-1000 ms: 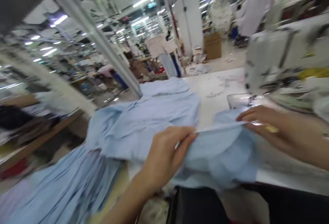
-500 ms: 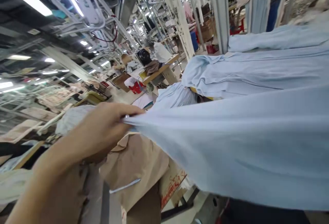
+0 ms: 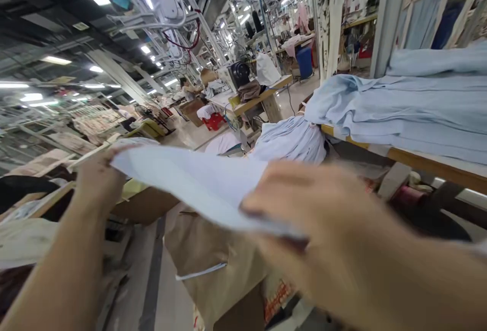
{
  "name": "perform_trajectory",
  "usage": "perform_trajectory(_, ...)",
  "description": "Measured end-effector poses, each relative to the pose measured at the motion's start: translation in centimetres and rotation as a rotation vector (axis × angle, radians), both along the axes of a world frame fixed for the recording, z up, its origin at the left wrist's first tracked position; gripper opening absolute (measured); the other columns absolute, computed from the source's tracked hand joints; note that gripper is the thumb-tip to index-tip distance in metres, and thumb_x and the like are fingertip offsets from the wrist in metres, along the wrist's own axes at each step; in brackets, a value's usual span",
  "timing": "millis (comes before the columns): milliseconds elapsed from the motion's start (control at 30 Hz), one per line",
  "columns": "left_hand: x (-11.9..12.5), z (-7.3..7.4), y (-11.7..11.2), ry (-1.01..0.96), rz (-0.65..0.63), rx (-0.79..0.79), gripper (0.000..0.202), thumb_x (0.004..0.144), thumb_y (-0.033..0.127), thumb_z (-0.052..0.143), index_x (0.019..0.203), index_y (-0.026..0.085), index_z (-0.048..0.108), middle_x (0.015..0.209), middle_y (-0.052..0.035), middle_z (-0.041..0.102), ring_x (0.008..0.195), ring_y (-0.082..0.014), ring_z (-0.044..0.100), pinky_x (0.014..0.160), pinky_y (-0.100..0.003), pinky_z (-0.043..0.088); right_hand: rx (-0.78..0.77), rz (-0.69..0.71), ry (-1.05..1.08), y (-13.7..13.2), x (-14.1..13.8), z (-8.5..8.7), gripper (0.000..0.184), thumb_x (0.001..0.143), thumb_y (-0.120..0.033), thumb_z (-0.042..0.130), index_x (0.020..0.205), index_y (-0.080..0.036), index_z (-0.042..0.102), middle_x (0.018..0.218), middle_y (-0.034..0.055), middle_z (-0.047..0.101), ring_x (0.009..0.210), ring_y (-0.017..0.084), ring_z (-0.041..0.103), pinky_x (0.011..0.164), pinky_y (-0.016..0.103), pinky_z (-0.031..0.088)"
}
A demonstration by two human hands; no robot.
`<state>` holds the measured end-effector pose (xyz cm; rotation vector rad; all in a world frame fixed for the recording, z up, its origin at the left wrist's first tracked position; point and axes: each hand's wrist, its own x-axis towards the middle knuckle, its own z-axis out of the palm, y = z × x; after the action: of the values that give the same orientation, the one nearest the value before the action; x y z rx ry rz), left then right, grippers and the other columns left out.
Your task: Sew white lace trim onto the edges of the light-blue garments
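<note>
Fabric [image 3: 190, 181] is grasped near opp. ends by L hand [image 3: 99, 176] and R hand [image 3: 315, 207] (latter blurred). Two-pt. hold prob. limits sag and bunching.

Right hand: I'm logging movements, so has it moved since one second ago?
Yes, leftward. The right hand was to the right of the piled blue cloth; now it is to that pile's left.

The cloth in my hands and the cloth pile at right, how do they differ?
The held cloth spans from left hand to right hand; the cloth pile rests on the table. The held cloth looks thin; the cloth pile is thick and layered. Both are pale blue.
</note>
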<state>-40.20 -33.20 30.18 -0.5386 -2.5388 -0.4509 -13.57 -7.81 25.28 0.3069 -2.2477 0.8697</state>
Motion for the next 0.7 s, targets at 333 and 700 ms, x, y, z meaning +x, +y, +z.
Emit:
perform_trajectory(333, 4.4, -20.4, -8.5, -0.236, 0.031, -0.079, 0.030, 0.087, 0.033, 0.042, 0.092, 0.018, 0.067, 0.121, -0.0129, 0.063, 0.107, -0.0285, 0.062, 0.087, -0.042, 0.049, 0.355, 0.332, -0.466, -13.9, -4.2, -19.2, 0.012, 0.077, -0.023, 0.066, 0.066, -0.018, 0.063, 0.053, 0.0003, 0.061, 0.045, 0.013, 0.054, 0.044, 0.025, 0.034)
perform_trajectory(700, 18.6, -31.7, -4.2, -0.308, -0.147, -0.215, 0.053, 0.085, 0.037, 0.043, 0.137, 0.026, 0.046, 0.148, -0.0085, 0.038, 0.136, -0.0324, 0.033, 0.101, -0.052, 0.037, 0.124, 0.225, -0.581, -9.7, -2.6, -18.7, 0.042, 0.091, -0.043, 0.044, 0.127, -0.021, 0.048, 0.132, 0.0089, 0.050, 0.116, 0.026, 0.046, 0.094, 0.043, 0.038)
